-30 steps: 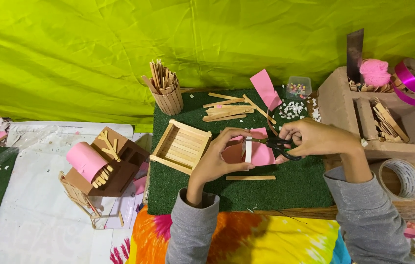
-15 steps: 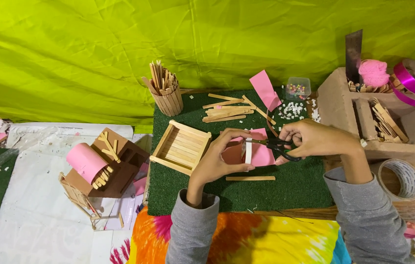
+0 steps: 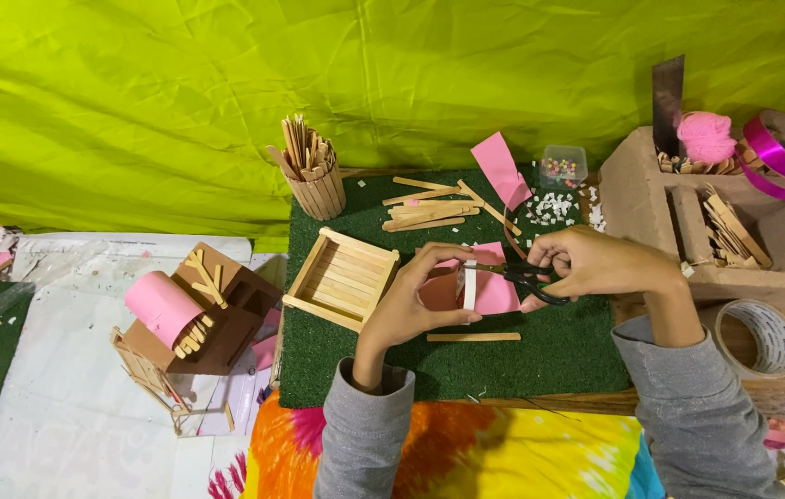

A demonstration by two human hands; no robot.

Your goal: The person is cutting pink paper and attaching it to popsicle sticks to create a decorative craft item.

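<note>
Left hand (image 3: 411, 305) pinching pink paper strip (image 3: 490, 288); right hand (image 3: 596, 263) closed on black scissors (image 3: 527, 275); judged best: strip taut, blades square; green turf mat (image 3: 540, 356) beneath.

Bright, even light is falling from above and slightly from twelve o'clock, washing the yellow-green backdrop (image 3: 392, 83) without harsh glare. Soft shadows are pooling in the cloth's folds toward nine o'clock and beneath the left hand (image 3: 411, 305) on the green mat (image 3: 540, 360). A faint sheen is showing on the pink ribbon (image 3: 776, 152) at two o'clock. Focus is staying sharp at the centre, while detail is softening slightly toward the corners, with mild wide-angle stretching at the edges.
</note>
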